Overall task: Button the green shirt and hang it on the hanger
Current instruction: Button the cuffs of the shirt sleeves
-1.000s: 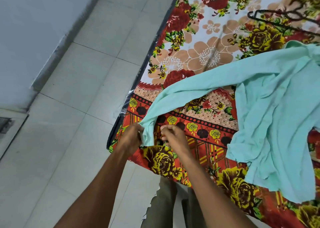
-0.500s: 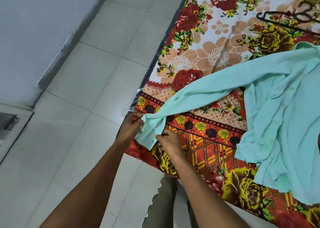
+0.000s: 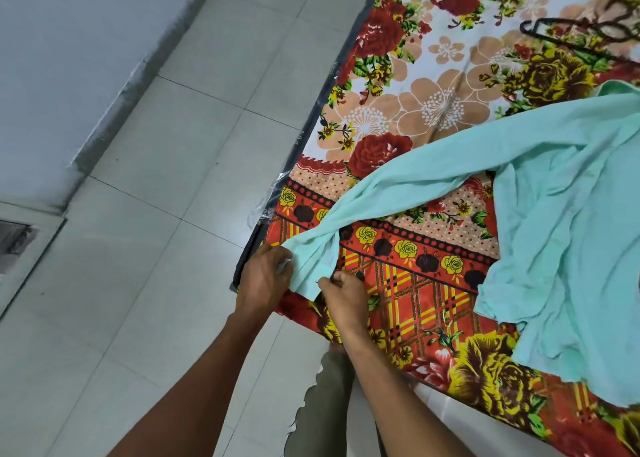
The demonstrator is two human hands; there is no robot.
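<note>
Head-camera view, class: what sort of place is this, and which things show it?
Probably a bedroom at home: a mattress under a floral bedsheet, a pale tiled floor beside it, and a green shirt lying near a black hanger.

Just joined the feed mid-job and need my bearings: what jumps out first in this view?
The loud red and yellow flowered bedsheet fills the right side, with the pale green shirt spread crumpled over it. One long sleeve stretches to the near corner of the bed, where the left hand and right hand pinch its cuff. A black hanger lies at the top right, untouched.
</note>
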